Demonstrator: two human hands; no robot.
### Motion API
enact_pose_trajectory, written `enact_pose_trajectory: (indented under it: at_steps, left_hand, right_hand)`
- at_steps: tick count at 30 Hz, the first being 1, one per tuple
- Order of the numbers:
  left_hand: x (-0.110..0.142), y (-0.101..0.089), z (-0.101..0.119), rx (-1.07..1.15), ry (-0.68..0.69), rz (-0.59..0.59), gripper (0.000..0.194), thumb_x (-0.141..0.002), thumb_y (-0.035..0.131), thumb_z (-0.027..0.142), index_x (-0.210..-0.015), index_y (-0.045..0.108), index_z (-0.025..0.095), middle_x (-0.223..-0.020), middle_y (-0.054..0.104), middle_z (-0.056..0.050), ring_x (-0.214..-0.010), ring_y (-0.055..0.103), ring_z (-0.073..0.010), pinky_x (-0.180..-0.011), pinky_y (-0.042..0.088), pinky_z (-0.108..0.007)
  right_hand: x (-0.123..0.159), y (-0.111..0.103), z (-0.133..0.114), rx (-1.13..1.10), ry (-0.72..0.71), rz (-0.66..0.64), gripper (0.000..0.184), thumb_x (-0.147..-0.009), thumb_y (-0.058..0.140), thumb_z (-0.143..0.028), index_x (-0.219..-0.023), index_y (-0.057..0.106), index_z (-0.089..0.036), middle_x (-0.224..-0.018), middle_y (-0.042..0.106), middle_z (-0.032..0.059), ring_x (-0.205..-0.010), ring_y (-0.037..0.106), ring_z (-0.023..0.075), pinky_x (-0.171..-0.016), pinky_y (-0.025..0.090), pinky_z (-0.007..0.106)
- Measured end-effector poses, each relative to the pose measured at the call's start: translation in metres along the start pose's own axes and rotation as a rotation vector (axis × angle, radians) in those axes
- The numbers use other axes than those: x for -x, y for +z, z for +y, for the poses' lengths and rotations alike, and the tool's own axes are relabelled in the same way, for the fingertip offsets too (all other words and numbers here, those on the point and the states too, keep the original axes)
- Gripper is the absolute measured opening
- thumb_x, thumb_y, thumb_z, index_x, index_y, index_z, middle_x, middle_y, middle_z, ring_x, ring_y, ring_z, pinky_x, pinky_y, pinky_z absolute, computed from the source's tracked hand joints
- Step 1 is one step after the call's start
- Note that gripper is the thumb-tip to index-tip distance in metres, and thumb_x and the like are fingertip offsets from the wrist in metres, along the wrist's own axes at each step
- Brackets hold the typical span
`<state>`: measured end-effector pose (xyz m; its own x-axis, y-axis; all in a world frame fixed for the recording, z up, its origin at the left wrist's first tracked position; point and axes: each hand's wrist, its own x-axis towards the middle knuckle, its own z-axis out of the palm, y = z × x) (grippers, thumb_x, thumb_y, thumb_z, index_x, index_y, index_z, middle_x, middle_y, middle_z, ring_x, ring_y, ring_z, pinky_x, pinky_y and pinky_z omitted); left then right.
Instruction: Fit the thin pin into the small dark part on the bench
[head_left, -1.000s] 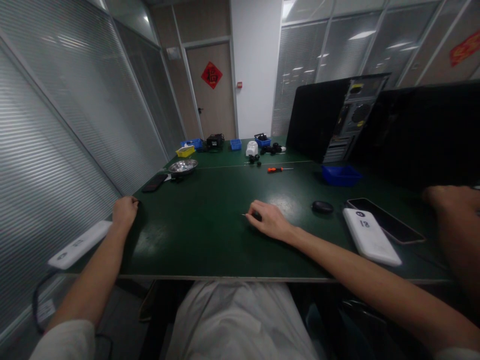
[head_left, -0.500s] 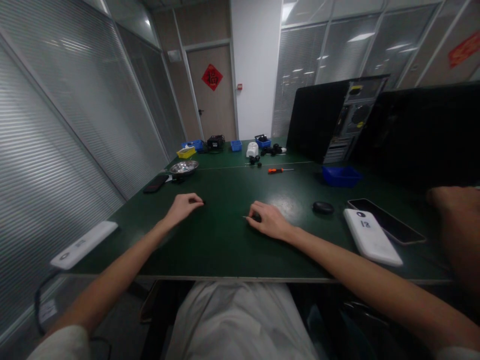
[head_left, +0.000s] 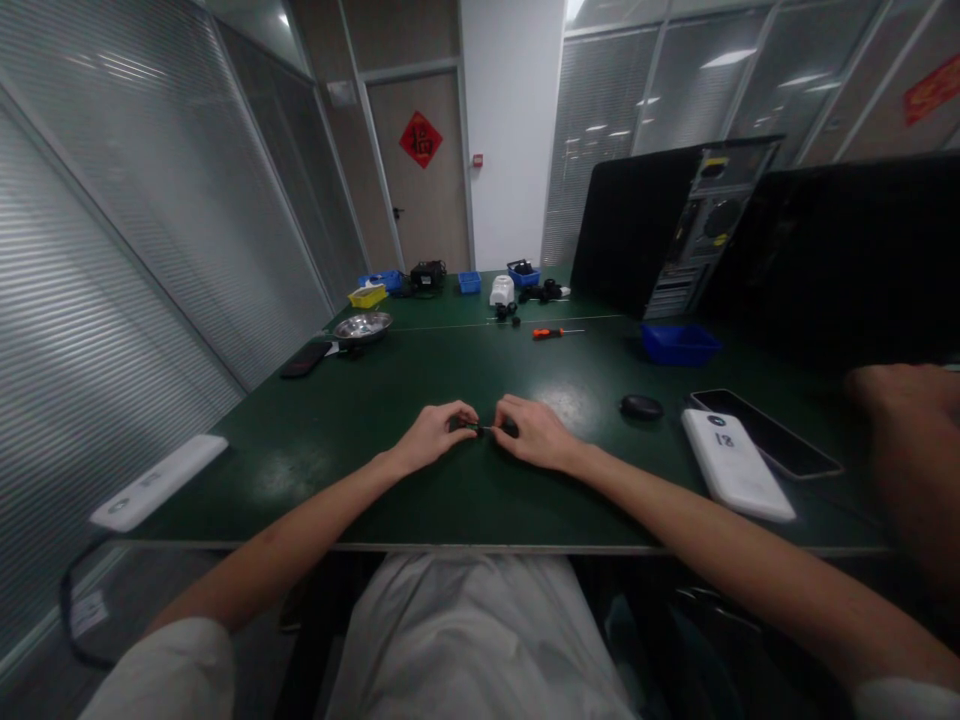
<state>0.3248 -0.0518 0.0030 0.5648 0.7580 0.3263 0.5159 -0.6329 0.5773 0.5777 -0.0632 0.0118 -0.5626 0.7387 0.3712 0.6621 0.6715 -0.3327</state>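
My left hand (head_left: 435, 437) is closed in a pinch around a small black part (head_left: 480, 430) just above the green tabletop (head_left: 420, 385). Facing it from the right, my right hand (head_left: 536, 433) pinches a thin, light-coloured pin (head_left: 488, 429) that points at the black part. The two sets of fingertips are almost together; whether pin and part touch is too small to tell. Beyond them on the table lies an orange-handled screwdriver (head_left: 549, 333).
Back left are a metal bowl (head_left: 364, 327) and a dark phone (head_left: 306, 360). To the right are a black mouse (head_left: 641, 407), a blue tray (head_left: 681, 345) and a white power bank (head_left: 735, 465). Another person's hand (head_left: 900, 400) shows at the right edge, before a computer case (head_left: 637, 230).
My left hand has moved right and slightly nearer with the small black part, up to the pin. My right hand has stayed nearly in place.
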Motion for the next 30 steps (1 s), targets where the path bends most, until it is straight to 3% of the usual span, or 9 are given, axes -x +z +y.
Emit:
enact_pose_trajectory:
  at_steps: [6,11,17,24,30]
  left_hand:
    - [0.0027,-0.0005,0.0011,-0.032,-0.009,0.011,0.023,-0.093,0.069,0.037,-0.108,0.076,0.021,-0.096,0.071,-0.005,-0.079,0.062,-0.0172,-0.073,0.048,-0.029]
    - [0.0040,0.0000,0.0011,0.100,0.000,0.026,0.017,-0.092,0.070,0.030,-0.101,0.078,0.018,-0.102,0.075,-0.006,-0.096,0.068,-0.0197,-0.092,0.050,-0.031]
    - [0.0011,0.0035,-0.0033,0.341,-0.097,0.059,0.017,-0.087,0.075,0.027,-0.097,0.075,0.013,-0.102,0.075,-0.008,-0.097,0.071,-0.0209,-0.091,0.054,-0.032]
    - [0.0038,-0.0011,0.0038,0.165,-0.025,0.032,0.015,-0.090,0.072,0.026,-0.100,0.079,0.018,-0.102,0.076,-0.005,-0.098,0.070,-0.0195,-0.094,0.050,-0.030]
    - [0.0022,-0.0019,0.0024,0.229,-0.075,0.019,0.023,-0.089,0.072,0.028,-0.109,0.080,0.019,-0.108,0.077,-0.005,-0.101,0.071,-0.0207,-0.097,0.051,-0.030]
  right_hand:
    - [0.0008,-0.0009,-0.0019,0.021,-0.010,-0.028,0.009,-0.093,0.062,-0.029,-0.093,0.060,-0.021,-0.095,0.063,0.0018,-0.081,0.058,0.0155,-0.068,0.036,0.027]
    - [0.0016,0.0021,-0.0019,0.006,-0.042,-0.018,0.009,-0.094,0.061,-0.030,-0.094,0.059,-0.021,-0.095,0.062,0.0015,-0.079,0.057,0.0149,-0.068,0.035,0.027]
    - [0.0011,0.0035,-0.0020,-0.104,-0.083,0.028,0.008,-0.096,0.058,-0.028,-0.095,0.057,-0.020,-0.094,0.061,0.0016,-0.079,0.057,0.0142,-0.070,0.038,0.026]
    - [0.0020,0.0010,-0.0074,-0.032,-0.086,-0.027,0.008,-0.096,0.059,-0.028,-0.096,0.059,-0.020,-0.095,0.062,0.0021,-0.079,0.056,0.0145,-0.068,0.036,0.026]
    - [0.0027,0.0016,-0.0071,-0.057,-0.085,-0.011,0.010,-0.099,0.055,-0.030,-0.099,0.058,-0.020,-0.096,0.061,0.0017,-0.078,0.056,0.0139,-0.068,0.036,0.026]
